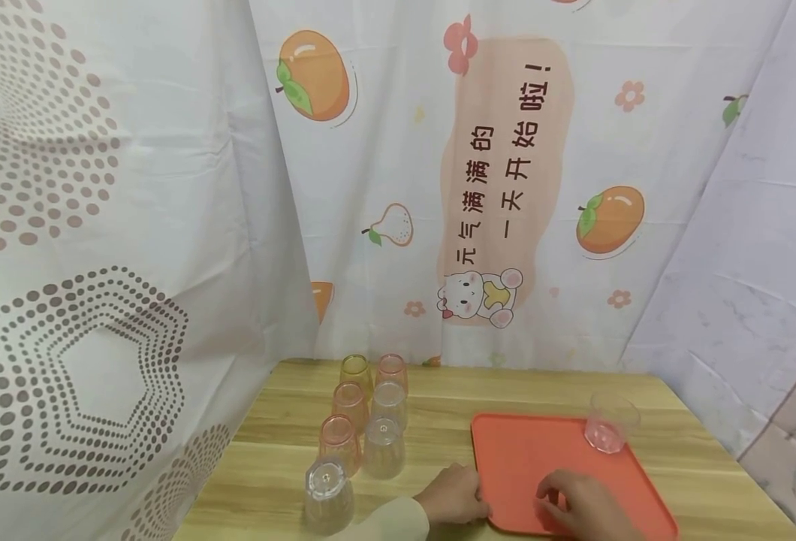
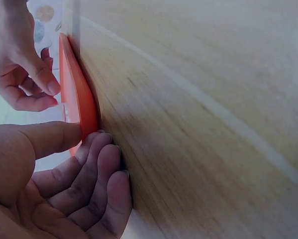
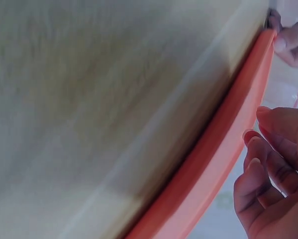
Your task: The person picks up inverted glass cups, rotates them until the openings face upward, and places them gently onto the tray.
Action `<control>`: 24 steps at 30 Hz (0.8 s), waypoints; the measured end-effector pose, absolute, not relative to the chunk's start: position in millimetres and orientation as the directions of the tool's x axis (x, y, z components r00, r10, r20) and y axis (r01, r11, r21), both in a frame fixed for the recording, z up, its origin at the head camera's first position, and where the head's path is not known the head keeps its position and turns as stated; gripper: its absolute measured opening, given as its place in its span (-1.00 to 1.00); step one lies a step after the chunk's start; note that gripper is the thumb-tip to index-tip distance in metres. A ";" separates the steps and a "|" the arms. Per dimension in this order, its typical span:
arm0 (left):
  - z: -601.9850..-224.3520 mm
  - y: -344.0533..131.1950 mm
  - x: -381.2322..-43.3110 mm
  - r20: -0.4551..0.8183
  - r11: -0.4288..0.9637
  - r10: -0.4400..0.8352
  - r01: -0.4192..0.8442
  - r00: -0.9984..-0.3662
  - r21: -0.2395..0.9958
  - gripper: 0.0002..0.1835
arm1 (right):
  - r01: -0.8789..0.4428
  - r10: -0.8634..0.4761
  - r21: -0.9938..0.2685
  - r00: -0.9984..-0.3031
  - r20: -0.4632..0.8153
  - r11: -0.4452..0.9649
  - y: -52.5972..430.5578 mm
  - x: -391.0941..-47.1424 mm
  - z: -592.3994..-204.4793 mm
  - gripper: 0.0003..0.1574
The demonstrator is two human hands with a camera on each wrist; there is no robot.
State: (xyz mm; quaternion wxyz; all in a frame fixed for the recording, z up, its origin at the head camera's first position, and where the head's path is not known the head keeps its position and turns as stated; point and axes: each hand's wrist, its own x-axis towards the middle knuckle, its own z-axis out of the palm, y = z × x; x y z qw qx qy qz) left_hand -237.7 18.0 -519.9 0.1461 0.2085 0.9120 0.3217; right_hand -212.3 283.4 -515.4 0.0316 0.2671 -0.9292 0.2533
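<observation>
A shallow orange-red tray [image 1: 533, 458] lies on the wooden table. At its near left corner my left hand [image 1: 453, 496] holds the edge; in the left wrist view the thumb lies on the tray's rim [image 2: 79, 94] and the other fingers curl against its outer side. My right hand [image 1: 583, 502] hovers over the tray's near part, its fingers loosely bent and holding nothing. In the right wrist view those fingertips [image 3: 254, 139] are just beside the rim. A clear glass [image 1: 610, 424] with a flared mouth stands upright at the tray's far right corner.
Left of the tray, several glasses stand upside down in two rows: clear ones [image 1: 329, 503] nearer, pink ones [image 1: 339, 443] and a yellow one [image 1: 355, 376] farther back. Printed curtains [image 1: 384, 150] hang around the table [image 1: 263, 466] at the back and sides.
</observation>
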 end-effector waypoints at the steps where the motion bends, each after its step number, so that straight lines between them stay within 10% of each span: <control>1: -520.0 17.9 -237.9 -0.132 0.705 0.476 0.287 -0.870 0.649 -0.58 | -0.518 -0.491 -0.457 -0.851 0.187 0.723 281.5 -211.9 -515.7 -0.91; 15: -519.1 17.2 -236.0 -0.123 0.712 0.493 0.318 -0.862 0.627 -0.50 | -0.541 -0.595 -0.609 -0.792 0.138 0.580 254.3 -204.0 -525.0 -0.97; 24: -517.5 16.7 -236.9 -0.122 0.711 0.497 0.323 -0.859 0.625 -0.51 | -0.705 -0.673 -0.490 -0.684 0.280 0.513 245.8 -205.7 -533.7 -0.95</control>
